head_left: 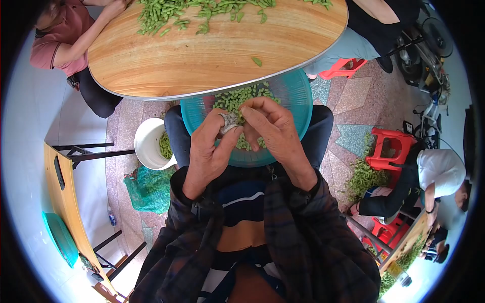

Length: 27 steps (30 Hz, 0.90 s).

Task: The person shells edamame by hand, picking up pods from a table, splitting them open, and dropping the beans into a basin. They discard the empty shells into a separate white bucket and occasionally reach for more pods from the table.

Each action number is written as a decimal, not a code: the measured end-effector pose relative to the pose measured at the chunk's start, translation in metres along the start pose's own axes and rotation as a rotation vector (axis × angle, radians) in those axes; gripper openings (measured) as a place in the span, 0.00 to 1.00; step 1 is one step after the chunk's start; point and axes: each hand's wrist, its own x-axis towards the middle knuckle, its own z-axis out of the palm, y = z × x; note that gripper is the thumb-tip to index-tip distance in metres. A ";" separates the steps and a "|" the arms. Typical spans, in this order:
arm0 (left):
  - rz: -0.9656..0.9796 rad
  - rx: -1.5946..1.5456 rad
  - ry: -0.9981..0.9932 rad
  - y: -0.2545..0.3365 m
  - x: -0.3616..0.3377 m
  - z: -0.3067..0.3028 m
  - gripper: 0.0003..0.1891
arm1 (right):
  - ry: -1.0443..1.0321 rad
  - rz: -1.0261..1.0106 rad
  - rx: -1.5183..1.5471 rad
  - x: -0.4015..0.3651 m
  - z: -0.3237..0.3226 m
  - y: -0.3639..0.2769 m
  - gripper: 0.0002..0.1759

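One broad wooden desk (212,60) filled the space ahead of you, its near edge overhanging the far rim of your teal basin (298,103) and hiding part of it. You had a person in a pink shirt (60,40) at its left end and a person in dark clothes (406,10) at its right. The basin sat between your knees, below both hands. Across the desk lay a heap of pods (161,15). To your right stood a red stool (391,146); to your left, a green mesh bag (149,192) lay just beside a white bucket (146,141) with pods inside.

Your left hand (209,144) and right hand (277,132) met above the basin, forearms angled inward. Your right thumb and forefinger were pinched on a green pod (241,120), mostly hidden, the other fingers loosely curled. Your left fingers were partly closed, with a pale grey wrapping (229,122) on them; whether they gripped the pod too, I could not tell. Under them lay shelled beans (237,98).
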 end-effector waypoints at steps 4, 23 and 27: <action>0.133 0.104 -0.043 -0.003 0.001 -0.002 0.07 | -0.005 -0.100 -0.239 -0.003 -0.001 -0.001 0.14; -0.054 0.014 -0.106 -0.021 -0.015 -0.018 0.08 | -0.094 0.001 -0.486 0.008 -0.001 0.012 0.07; 0.041 0.100 -0.113 -0.023 -0.014 -0.019 0.09 | -0.114 0.078 -0.455 0.011 -0.001 0.013 0.06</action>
